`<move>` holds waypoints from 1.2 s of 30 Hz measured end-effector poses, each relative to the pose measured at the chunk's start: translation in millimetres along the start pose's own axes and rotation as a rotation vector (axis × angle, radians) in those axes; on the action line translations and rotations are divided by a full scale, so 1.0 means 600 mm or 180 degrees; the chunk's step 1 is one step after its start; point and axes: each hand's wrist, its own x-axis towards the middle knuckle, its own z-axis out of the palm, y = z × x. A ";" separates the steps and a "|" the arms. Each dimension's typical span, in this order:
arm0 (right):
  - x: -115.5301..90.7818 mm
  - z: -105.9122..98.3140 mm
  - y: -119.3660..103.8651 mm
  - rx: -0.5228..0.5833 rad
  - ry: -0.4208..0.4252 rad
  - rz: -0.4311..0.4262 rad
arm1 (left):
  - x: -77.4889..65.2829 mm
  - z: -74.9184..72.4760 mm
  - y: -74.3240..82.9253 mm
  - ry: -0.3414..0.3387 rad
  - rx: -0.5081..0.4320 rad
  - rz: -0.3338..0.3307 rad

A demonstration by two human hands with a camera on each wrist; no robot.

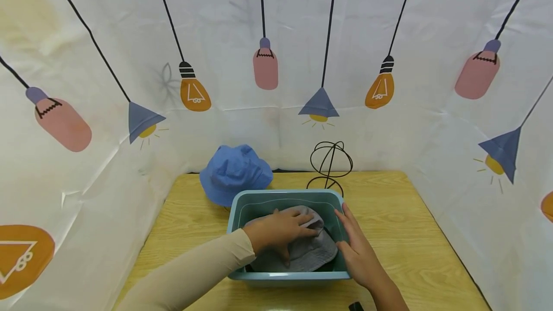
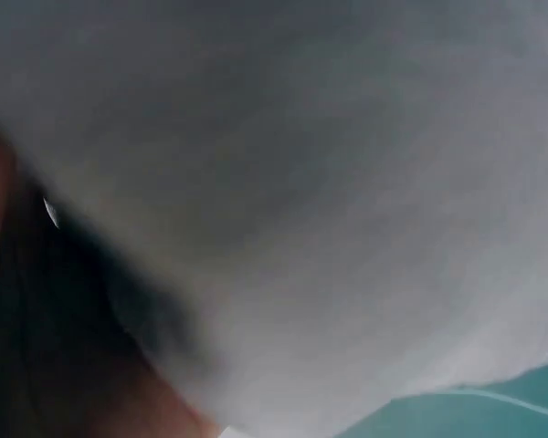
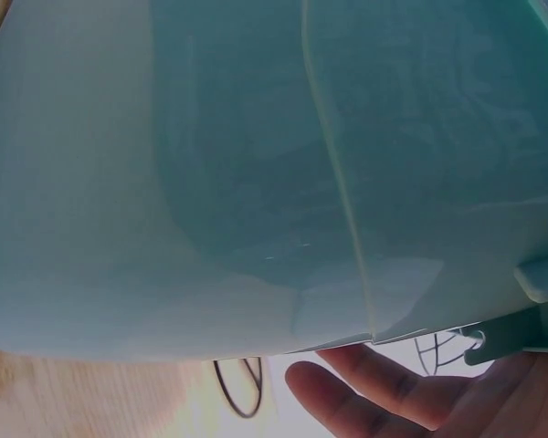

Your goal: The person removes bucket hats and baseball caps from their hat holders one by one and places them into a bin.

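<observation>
A grey bucket hat (image 1: pixel 317 251) lies inside a teal plastic bin (image 1: pixel 289 276) on the table. My left hand (image 1: pixel 281 229) rests on the hat with its fingers spread over the crown. Grey cloth (image 2: pixel 347 201) fills most of the left wrist view, close and blurred. At the bin's right side, my right hand (image 1: pixel 356 251) touches the rim with its fingers extended. The right wrist view shows the bin's outer wall (image 3: pixel 247 182) up close, with fingers (image 3: pixel 384 383) along its edge.
Behind the bin on the left sits a blue bucket hat (image 1: pixel 235 172). A black wire stand (image 1: pixel 330 162) stands at the back right. A small black object (image 1: pixel 356 306) shows at the front of the wooden table (image 1: pixel 389 224). White lamp-print sheets (image 1: pixel 233 124) surround the table.
</observation>
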 end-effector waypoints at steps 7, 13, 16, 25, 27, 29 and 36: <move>-0.002 0.001 0.000 -0.0026 0.0029 -0.0013 | 0.013 0.014 0.005 -0.0226 -0.0071 -0.0116; -0.002 0.001 -0.001 0.0004 0.0008 -0.0013 | 0.018 0.028 -0.005 -0.0438 -0.0274 -0.0126; -0.002 0.001 -0.001 0.0016 0.0004 -0.0022 | 0.020 0.034 -0.013 -0.0554 -0.0410 -0.0105; 0.000 -0.001 0.000 -0.0014 0.0007 -0.0019 | 0.023 0.046 -0.019 -0.0696 -0.0694 -0.0084; 0.000 -0.001 0.000 0.0002 0.0004 -0.0025 | 0.023 0.046 -0.019 -0.0706 -0.0699 -0.0105; 0.000 -0.001 0.000 0.0011 0.0004 -0.0025 | 0.023 0.042 -0.019 -0.0695 -0.0685 -0.0114; -0.001 -0.001 -0.001 0.0006 0.0007 -0.0008 | 0.012 -0.005 -0.023 -0.0427 -0.0571 0.0074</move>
